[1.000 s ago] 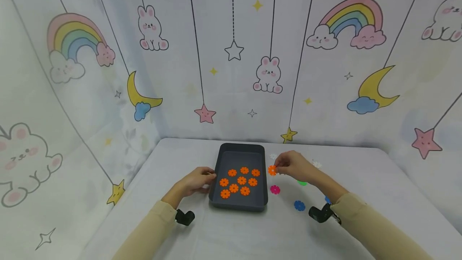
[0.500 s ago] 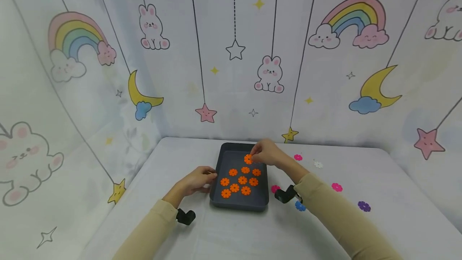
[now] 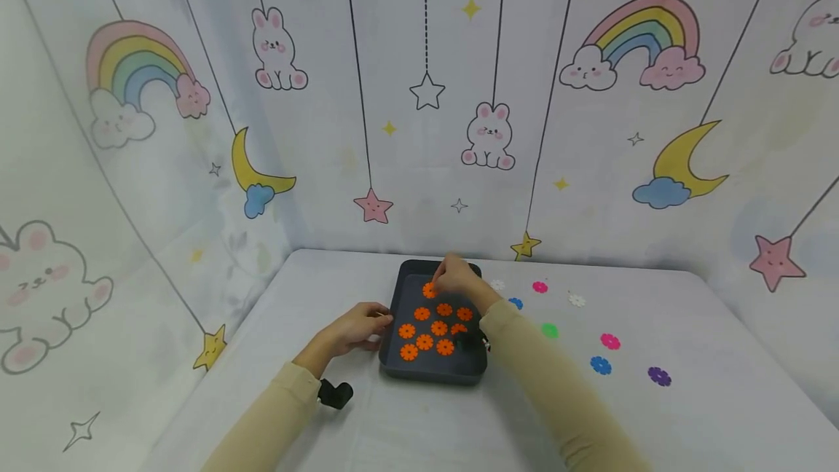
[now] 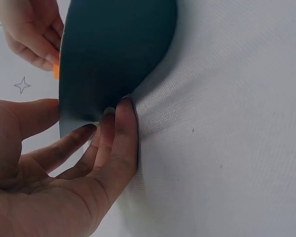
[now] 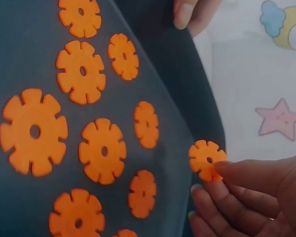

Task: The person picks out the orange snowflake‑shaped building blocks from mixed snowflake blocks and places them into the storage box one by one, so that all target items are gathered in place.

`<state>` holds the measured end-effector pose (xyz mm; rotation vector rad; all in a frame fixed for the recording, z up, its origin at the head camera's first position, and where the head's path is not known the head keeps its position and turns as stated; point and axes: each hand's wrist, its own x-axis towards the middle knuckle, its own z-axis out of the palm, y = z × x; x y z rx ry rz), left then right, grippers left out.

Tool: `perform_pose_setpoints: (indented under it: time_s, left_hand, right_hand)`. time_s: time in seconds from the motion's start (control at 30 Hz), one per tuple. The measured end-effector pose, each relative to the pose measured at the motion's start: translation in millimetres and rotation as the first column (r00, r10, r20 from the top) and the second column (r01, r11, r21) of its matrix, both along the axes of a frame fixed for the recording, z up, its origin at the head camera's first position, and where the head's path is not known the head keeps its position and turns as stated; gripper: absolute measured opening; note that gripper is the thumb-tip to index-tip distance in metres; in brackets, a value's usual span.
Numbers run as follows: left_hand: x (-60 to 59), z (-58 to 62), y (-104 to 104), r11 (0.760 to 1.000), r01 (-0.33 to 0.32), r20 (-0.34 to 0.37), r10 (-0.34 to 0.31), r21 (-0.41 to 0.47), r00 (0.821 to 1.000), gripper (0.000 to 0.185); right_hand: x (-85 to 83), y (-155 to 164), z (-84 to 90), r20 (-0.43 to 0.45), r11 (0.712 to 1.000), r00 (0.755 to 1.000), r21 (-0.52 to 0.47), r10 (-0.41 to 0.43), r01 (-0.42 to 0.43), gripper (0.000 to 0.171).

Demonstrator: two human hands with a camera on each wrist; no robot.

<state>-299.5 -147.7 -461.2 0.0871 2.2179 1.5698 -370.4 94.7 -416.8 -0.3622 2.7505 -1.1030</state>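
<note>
A dark grey tray lies on the white table and holds several orange flower discs. My right hand reaches over the tray's far part and pinches one more orange flower disc between thumb and fingers, just above the tray floor. My left hand rests at the tray's left wall, thumb on the rim and fingertips against the outside. In the left wrist view the right hand shows beyond the tray with a bit of orange.
Loose discs lie on the table right of the tray: white, pink, blue, green, pink, blue, purple. A printed backdrop walls the table on three sides.
My right hand carried an orange disc from the table right of the tray, leftward over its far part, and lowered it toward the floor. The left hand has not moved.
</note>
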Motion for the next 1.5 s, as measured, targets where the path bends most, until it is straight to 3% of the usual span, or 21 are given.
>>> perform_pose_setpoints:
  time_s: [0.2, 0.5, 0.67, 0.9, 1.1, 1.3, 1.4, 1.5]
  left_hand:
    - [0.0, -3.0, 1.8, 1.000, 0.006, 0.006, -0.006, 0.017, 1.000, 0.041]
    - [-1.4, -1.1, 3.4, 1.000, 0.012, 0.005, -0.012, 0.016, 1.000, 0.042]
    - [-2.2, -0.1, 3.7, 1.000, 0.016, 0.012, -0.017, 0.014, 1.000, 0.043]
    - [-4.0, -1.4, 5.3, 1.000, 0.021, 0.017, -0.022, 0.013, 1.000, 0.041]
    - [-3.5, -6.8, 4.4, 0.999, 0.044, 0.017, -0.044, 0.003, 0.999, 0.042]
    - [-6.0, -6.7, -2.9, 0.999, 0.054, -0.014, -0.054, -0.001, 0.998, 0.045]
    - [-5.1, -7.0, -9.1, 0.997, 0.069, -0.047, -0.070, -0.017, 0.996, 0.044]
    - [-3.4, -5.6, -16.2, 0.995, 0.077, -0.135, -0.085, -0.063, 0.987, 0.039]
  right_hand:
    - [-10.8, -9.1, -18.8, 0.011, 0.992, 0.995, 0.080, -0.099, 0.098, 0.010]
    - [-16.7, -11.8, -32.3, 0.013, 0.986, 0.992, 0.109, -0.128, 0.126, 0.042]
    - [-13.0, -13.2, -30.7, 0.008, 0.983, 0.991, 0.128, -0.130, 0.128, 0.046]
    - [-2.8, -6.7, -17.5, -0.043, 0.979, 0.994, 0.173, -0.099, 0.105, 0.005]
    - [10.7, 17.3, 9.6, -0.123, 0.991, 0.992, 0.136, 0.006, 0.011, 0.021]
    - [34.1, 68.5, 43.3, -0.251, 0.992, 0.965, 0.116, 0.077, -0.049, 0.024]
    - [45.3, 99.7, 47.5, -0.292, 0.989, 0.952, 0.138, 0.094, -0.055, 0.027]
    - [56.1, 133.5, 46.6, -0.321, 0.985, 0.942, 0.166, 0.099, -0.047, 0.028]
